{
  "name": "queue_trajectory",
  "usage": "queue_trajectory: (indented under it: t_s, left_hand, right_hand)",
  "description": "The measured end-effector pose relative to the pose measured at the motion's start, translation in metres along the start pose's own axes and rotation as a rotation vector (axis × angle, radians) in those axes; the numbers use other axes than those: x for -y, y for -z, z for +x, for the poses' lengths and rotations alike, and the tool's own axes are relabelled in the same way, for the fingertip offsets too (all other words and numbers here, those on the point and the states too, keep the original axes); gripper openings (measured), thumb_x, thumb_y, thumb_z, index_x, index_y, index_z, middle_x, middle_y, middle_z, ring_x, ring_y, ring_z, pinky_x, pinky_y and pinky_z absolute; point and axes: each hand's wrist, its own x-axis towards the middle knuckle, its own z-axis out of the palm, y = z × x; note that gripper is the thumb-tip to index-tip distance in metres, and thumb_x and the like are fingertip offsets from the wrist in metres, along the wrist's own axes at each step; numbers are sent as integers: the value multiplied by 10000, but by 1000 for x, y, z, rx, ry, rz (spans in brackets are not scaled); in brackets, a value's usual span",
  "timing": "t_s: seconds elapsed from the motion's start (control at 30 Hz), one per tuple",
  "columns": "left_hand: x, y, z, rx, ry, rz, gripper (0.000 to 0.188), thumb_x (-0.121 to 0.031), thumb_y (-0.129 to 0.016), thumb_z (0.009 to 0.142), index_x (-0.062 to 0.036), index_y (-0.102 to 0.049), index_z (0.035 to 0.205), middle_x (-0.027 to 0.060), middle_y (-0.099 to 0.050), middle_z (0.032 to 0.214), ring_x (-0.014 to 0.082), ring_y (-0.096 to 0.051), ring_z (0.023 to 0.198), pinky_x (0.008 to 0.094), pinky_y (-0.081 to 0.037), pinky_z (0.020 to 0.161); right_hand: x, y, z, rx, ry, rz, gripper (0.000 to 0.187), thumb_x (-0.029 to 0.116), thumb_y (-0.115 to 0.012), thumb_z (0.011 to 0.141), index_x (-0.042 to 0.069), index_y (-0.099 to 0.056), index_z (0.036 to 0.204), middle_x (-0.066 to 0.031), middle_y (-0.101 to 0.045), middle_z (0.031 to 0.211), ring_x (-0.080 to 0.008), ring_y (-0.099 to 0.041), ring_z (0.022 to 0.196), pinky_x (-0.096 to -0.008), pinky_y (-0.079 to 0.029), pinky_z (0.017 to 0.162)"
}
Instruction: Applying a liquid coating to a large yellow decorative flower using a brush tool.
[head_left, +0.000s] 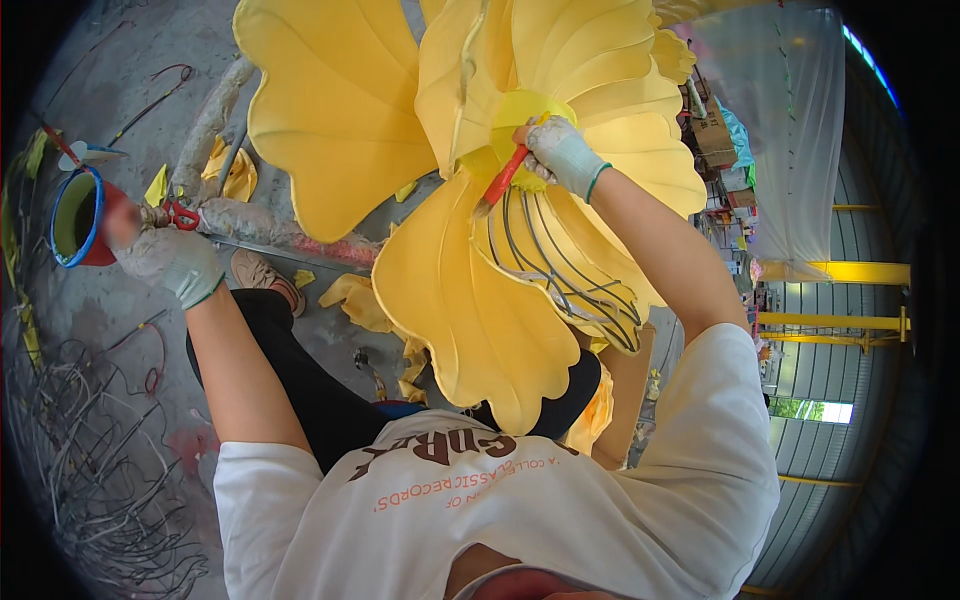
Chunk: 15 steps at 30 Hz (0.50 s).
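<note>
My right hand (562, 155), in a white glove with a green cuff, is closed round the red handle of a paintbrush (503, 180). Its bristles point down at a petal's upper edge, close to the centre of a large yellow artificial flower (480, 310). Dark wire ribs (555, 255) show bare on one lower petal. Out to the left, my gloved left hand (175, 258) grips a red bucket (103, 222) with a blue rim, tilted so its inside shows. Red-handled scissors (182, 214) lie beside the left fingers; whether they are held I cannot tell.
Tangled grey wires (100, 480) cover the floor at lower left. Yellow scraps (358, 300) and a wrapped pole (290, 232) lie around my foot. Cardboard boxes (712, 135) and a hanging plastic sheet (790, 130) stand to the right, near yellow beams (840, 272).
</note>
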Motion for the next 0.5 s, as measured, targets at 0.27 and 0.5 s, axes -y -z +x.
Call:
queue_trajectory:
  t_s: [0.27,0.5]
  left_hand:
    - [-8,-6,-2,-37,2,-11,287,-312,-413,952,-101,-517,788,-6,-448,680,96,-398,598,219,-320,555]
    - [-15,-6,-4,-29,16,-25,280,-302,-410,948,-97,-518,792,-1,-437,650,98,-394,580,226,-322,542]
  right_hand:
    - [-33,5,13,1,224,-168,165,141,-517,776,34,-545,654,-40,-453,461,-98,-311,320,-214,-227,310]
    - [15,12,-49,300,95,210,99,112,-549,724,45,-537,652,-36,-427,484,-91,-277,341,-206,-201,318]
